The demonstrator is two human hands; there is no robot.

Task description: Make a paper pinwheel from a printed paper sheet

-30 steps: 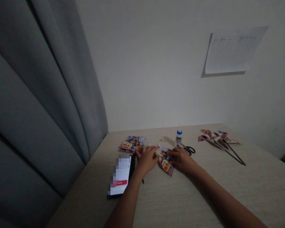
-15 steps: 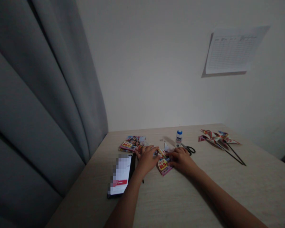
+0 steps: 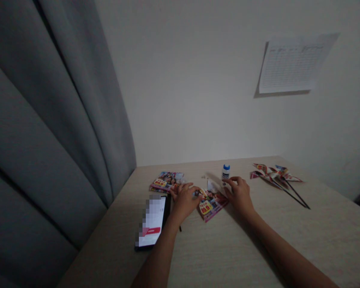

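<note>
A colourful printed paper [image 3: 211, 206] lies on the table between my hands, a yellow price mark facing up and a pale corner raised at its far side. My left hand [image 3: 184, 202] grips its left edge, thumb and forefinger around a curled part. Off the paper's right side, my right hand [image 3: 239, 196] is lifted with fingers apart, holding nothing. Its fingertips come close to the white glue bottle with a blue cap [image 3: 226, 173], which stands upright; whether they touch cannot be told. The scissors seen earlier are hidden behind my right hand.
A stack of printed papers [image 3: 165, 181] lies at the back left, and a phone [image 3: 152, 220] with a lit screen in front of it. Paper pinwheels on dark sticks [image 3: 276, 175] rest at the right. A grey curtain [image 3: 78, 120] hangs beside the table [image 3: 216, 256].
My right hand has let go of the paper and moved right and up toward the glue bottle, covering the scissors. More of the paper shows. My left hand has stayed in place.
</note>
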